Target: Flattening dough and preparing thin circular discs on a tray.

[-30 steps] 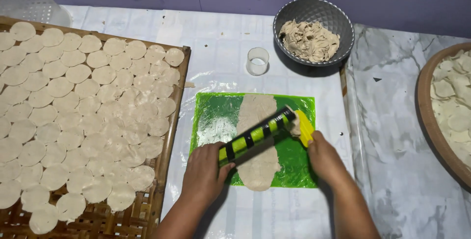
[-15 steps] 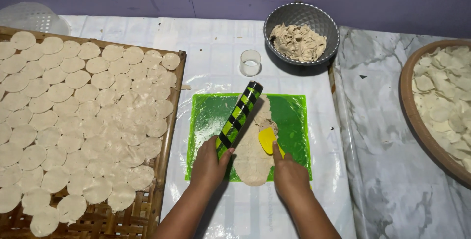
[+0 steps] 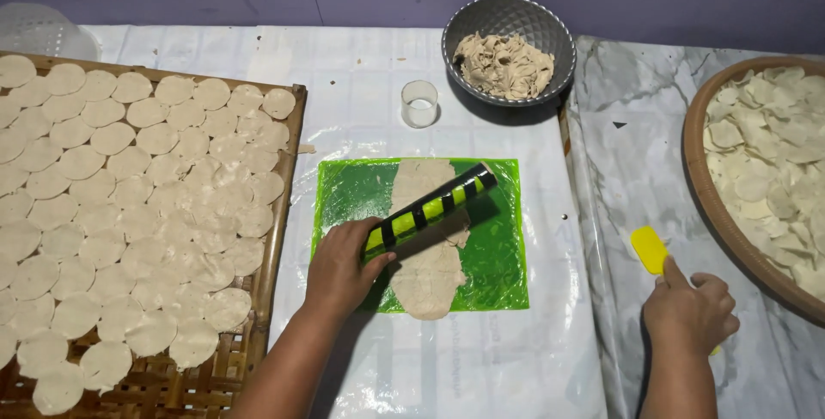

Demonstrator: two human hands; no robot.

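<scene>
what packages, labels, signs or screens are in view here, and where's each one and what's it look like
No packages, stuck-on labels, signs or screens show.
Nearest to one: faint grey print on the clear plastic sheet covering the table, near the front edge below the green plastic mat; too faint to make out.
Lime-green and black striped roller: held by the left hand over the dough strip; plain bands, no label.

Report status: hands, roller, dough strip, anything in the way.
Left hand grips striped roller on dough strip. Right hand holds yellow scraper, off the green mat. Nothing in the way.
</scene>
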